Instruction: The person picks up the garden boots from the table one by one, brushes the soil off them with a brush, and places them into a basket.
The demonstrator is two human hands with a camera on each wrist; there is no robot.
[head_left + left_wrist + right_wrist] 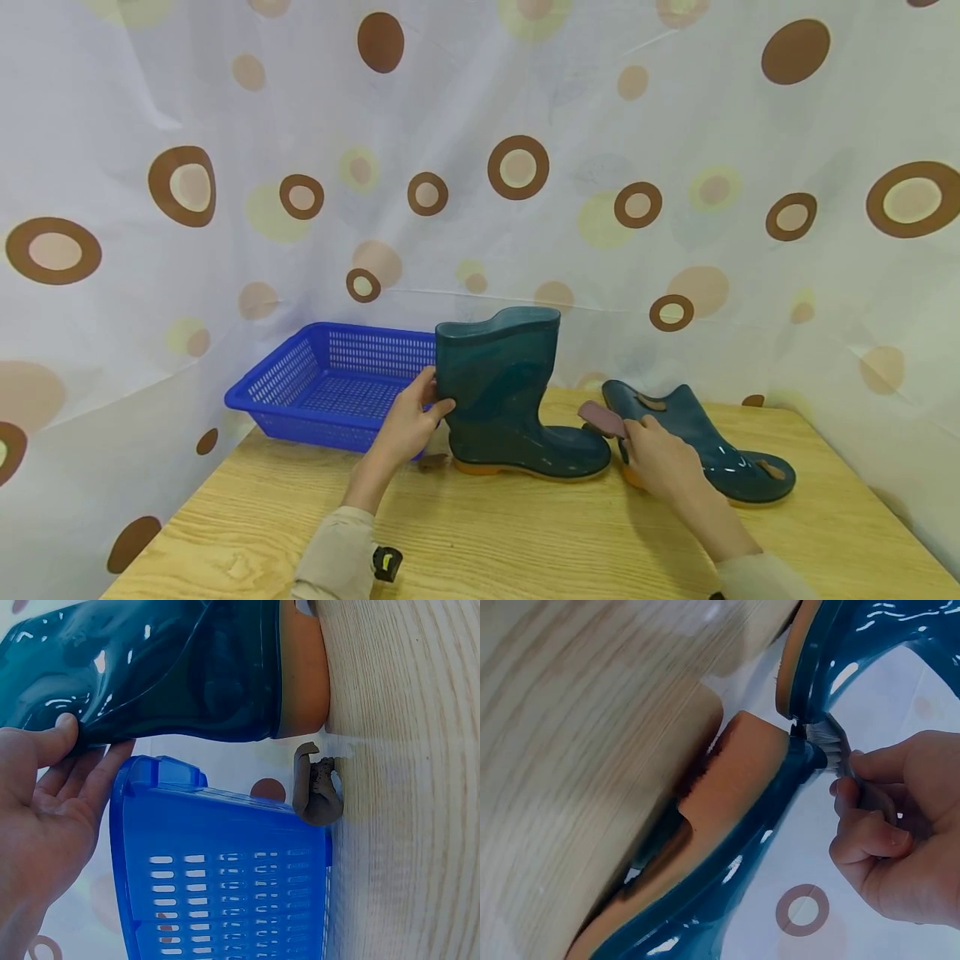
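A dark teal rubber boot (495, 392) stands upright on the table, toe to the right. My left hand (411, 421) holds the back of its shaft, thumb on the near side; in the left wrist view the thumb presses the glossy rubber. In my right hand (663, 458) is a small brush (602, 418) with a brownish-pink back. Its pale bristles are at the toe of the upright boot in the right wrist view. Behind the right hand, a second teal boot (690, 429) leans over, with brown smears on its shaft and toe.
A blue perforated plastic basket (300, 422) stands at the back left, partly hidden by the upright boot. A curled brown lump (319, 796) lies between the boot's heel and the basket. The wooden table (480, 542) meets a dotted curtain (465, 100) behind.
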